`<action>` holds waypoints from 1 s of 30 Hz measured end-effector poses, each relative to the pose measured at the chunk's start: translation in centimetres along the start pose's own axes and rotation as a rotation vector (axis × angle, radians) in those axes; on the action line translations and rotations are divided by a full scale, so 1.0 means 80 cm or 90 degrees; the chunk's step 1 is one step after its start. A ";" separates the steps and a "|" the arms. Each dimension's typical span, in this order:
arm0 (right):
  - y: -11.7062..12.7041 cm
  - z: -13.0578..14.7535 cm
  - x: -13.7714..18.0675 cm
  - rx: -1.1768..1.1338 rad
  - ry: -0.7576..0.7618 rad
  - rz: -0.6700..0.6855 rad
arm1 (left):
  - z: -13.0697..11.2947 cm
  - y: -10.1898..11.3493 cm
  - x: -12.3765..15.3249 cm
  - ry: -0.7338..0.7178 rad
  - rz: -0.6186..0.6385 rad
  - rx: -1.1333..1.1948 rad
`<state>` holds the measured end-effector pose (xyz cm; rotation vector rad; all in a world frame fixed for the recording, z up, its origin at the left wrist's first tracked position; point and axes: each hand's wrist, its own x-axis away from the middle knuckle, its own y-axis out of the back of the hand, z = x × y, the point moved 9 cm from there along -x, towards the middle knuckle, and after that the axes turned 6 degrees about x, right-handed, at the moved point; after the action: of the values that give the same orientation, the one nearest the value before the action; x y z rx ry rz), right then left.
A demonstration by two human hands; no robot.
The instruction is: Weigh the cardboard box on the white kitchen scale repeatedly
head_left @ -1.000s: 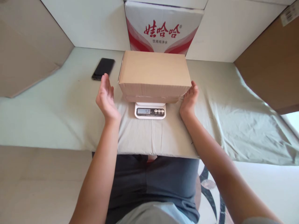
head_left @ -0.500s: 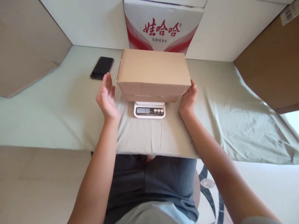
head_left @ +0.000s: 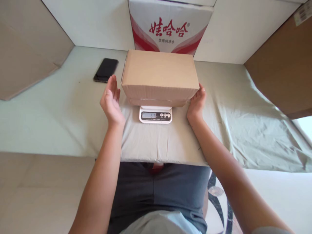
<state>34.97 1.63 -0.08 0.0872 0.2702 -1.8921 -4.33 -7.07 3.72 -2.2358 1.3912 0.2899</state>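
A brown cardboard box [head_left: 159, 70] rests on a white digital kitchen scale [head_left: 155, 121], covering most of it. The scale's front panel shows, with a lit display that appears to read 51 and several round buttons. To the left of the box, my left hand [head_left: 112, 100] is held upright, fingers stretched out and apart from the cardboard. My right hand [head_left: 197, 103] stands at the box's right side, its fingers extended and partly hidden behind the corner. Whether those fingertips touch the box I cannot tell.
A black smartphone [head_left: 106, 70] lies just beyond my left hand on the pale green cloth [head_left: 60, 113]. Behind the box stands a white and red carton [head_left: 168, 19] with red lettering. Large cardboard sheets or boxes stand at left [head_left: 29, 45] and right [head_left: 282, 65].
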 end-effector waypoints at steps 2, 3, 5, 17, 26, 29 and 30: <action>-0.001 0.000 0.000 0.008 0.006 0.003 | -0.001 -0.003 -0.001 0.006 0.007 -0.027; -0.001 0.001 0.001 0.009 0.008 0.005 | -0.002 -0.004 -0.001 0.008 0.008 -0.034; -0.001 0.001 0.001 0.009 0.006 0.003 | -0.004 -0.004 -0.001 0.008 0.002 -0.043; 0.002 0.000 -0.003 0.004 -0.003 0.002 | -0.005 -0.005 0.003 -0.013 -0.012 -0.016; -0.004 0.015 0.008 -0.013 -0.014 -0.005 | 0.000 -0.004 0.001 0.004 -0.019 0.072; -0.003 0.018 0.011 -0.013 -0.013 -0.013 | 0.006 -0.007 0.000 0.015 -0.024 0.083; -0.003 0.018 0.011 -0.011 -0.014 -0.014 | 0.008 -0.009 -0.001 0.021 -0.018 0.078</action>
<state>34.55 0.58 1.17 0.0516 0.2738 -1.9117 -3.69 -6.42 3.37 -2.1663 1.3545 0.1545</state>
